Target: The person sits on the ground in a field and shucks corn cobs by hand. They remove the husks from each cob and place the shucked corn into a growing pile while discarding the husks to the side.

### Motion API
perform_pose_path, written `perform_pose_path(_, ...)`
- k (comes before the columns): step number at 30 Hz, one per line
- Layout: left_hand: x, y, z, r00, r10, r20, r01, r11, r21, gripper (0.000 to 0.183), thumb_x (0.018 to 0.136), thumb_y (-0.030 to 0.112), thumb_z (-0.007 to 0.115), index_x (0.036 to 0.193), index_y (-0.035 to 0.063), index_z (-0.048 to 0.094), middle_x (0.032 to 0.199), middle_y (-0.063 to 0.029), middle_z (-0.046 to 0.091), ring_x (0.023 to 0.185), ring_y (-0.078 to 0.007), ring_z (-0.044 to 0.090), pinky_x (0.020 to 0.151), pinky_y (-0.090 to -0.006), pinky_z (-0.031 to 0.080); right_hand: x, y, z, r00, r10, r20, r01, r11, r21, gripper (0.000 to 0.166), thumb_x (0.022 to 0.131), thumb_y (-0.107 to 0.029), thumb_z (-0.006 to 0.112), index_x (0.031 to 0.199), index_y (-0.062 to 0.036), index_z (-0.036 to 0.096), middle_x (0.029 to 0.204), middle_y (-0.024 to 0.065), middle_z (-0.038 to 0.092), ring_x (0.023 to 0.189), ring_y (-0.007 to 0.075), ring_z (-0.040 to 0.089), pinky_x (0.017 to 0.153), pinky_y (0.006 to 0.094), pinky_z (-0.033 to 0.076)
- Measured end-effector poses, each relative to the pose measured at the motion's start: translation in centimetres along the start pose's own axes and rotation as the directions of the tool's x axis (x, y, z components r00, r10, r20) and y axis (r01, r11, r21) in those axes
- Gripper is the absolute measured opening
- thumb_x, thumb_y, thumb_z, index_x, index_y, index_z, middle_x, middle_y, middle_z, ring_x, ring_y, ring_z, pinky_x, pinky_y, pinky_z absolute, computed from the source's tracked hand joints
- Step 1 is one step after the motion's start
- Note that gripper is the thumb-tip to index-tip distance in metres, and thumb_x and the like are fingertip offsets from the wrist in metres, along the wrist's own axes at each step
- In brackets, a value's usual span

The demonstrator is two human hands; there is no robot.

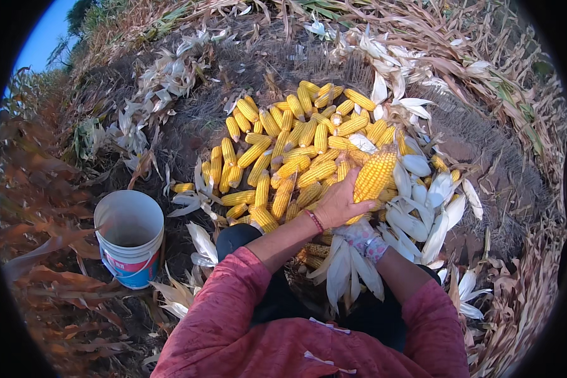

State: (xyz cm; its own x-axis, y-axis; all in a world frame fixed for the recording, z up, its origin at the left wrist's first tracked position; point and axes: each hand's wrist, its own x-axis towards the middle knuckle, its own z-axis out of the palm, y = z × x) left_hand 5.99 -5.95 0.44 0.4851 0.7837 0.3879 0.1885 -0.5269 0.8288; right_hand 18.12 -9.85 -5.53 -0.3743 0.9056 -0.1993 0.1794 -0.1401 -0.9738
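Observation:
My left hand (339,202), bare with a red bracelet at the wrist, is wrapped around a yellow ear of corn (376,174) whose kernels are exposed. Just below it, my right hand (361,240) wears a flowered glove and is closed at the base of that ear. Pale, peeled-back corn husks (342,271) fan down from under the glove; my fingers there are partly hidden. In front of me lies a broad pile of husked corn ears (307,137) on the ground. Loose white husks (418,212) are heaped right beside my hands.
To my left stands an upright white plastic bucket (129,222) with a wire handle and a coloured label. Dry corn stalks (453,52) lie along the far and right sides. More husks (163,82) are strewn over the soil at the far left. Brown leaves (52,283) hang at the left.

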Motion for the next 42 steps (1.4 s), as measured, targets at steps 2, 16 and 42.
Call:
perform_pose_path(2,-1.3,1.4,0.6,0.878,0.143,0.458,-0.296,0.912,0.283,0.071,0.076,0.038,0.068,0.127,0.0015,0.034,0.106,-0.0213,0.055,0.098,-0.0359,0.056,0.085,-0.0414,0.045,-1.3,-0.8,0.6,0.978,0.172,0.12,-0.125,0.937,-0.325,0.033,0.078,-0.016,0.062,0.109,-0.0064,0.057,0.095,0.0073,0.063,0.085,0.02,0.06,0.075,0.0311,0.048)
perform_pose_path(16,0.7,-4.4,-11.2,0.544,-0.555,-0.63,-0.073,0.716,-0.694,0.05,0.094,0.029,0.043,0.134,0.0015,0.032,0.133,-0.0142,0.037,0.123,-0.0233,0.038,0.102,-0.0362,0.031,-0.6,-1.8,-5.2,0.877,-0.397,-0.272,0.08,0.677,-0.732,0.025,0.078,-0.026,0.065,0.091,-0.0068,0.054,0.072,0.0112,0.057,0.066,0.03,0.058,0.064,0.0356,0.049)
perform_pose_path(42,0.4,-2.1,0.1,0.871,-0.45,0.197,0.491,0.787,-0.374,0.033,0.089,0.025,0.057,0.113,0.0015,0.054,0.109,-0.0045,0.058,0.095,-0.0126,0.056,0.08,-0.0252,0.044,-39.5,14.9,-19.1,0.507,0.358,-0.784,-0.862,0.209,-0.462,0.054,0.078,-0.039,0.061,0.117,-0.0018,0.055,0.114,0.0196,0.058,0.107,0.0314,0.056,0.093,0.0379,0.043)
